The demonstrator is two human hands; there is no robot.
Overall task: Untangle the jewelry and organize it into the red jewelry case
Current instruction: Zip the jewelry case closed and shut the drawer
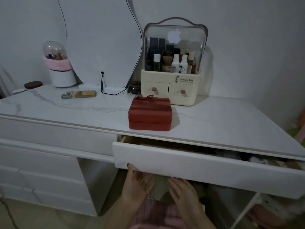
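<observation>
Drawer partly out under the surface. Your left hand and right hand sit under its lower edge, each grip loose and spread, holding nothing. Pull evenly with both so the drawer runs straight. Red jewelry case sits shut near the front edge, above the drawer. No jewelry visible; drawer contents are dark and mostly hidden by the overhang.

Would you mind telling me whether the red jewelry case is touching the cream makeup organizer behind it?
Apart. The head view shows bare tabletop between the red jewelry case and the makeup organizer.
</observation>
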